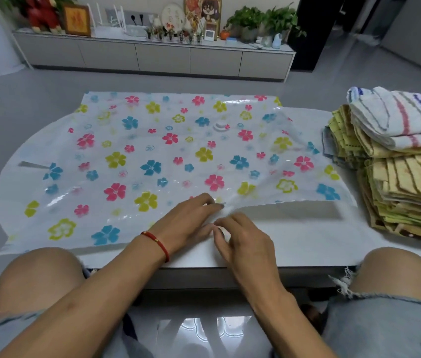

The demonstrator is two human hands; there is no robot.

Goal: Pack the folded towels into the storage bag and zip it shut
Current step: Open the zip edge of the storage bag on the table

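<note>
1. Storage bag (168,156): clear plastic printed with pink, blue and yellow flowers. It lies flat across the white table (294,241), its far edge overhanging the table's far side and its near edge running under your hands.
2. Left hand (188,220): it rests on the bag's near edge with fingers curled onto the plastic. Whether they pinch it, you cannot tell. A red bracelet (156,244) sits on the wrist.
3. Right hand (243,239): just beside the left, fingertips touching it, fingers bent over the same edge. The grip is blurred and cannot be judged.
4. Bag edge, right of your hands: lifted off the table, with a shadow beneath it.
5. Folded towels (400,177): one tall stack at the table's right end, a striped white towel (397,117) on top of yellow ones, just beside the bag's right corner.
6. Open room: bare table between your right hand and the stack.
</note>
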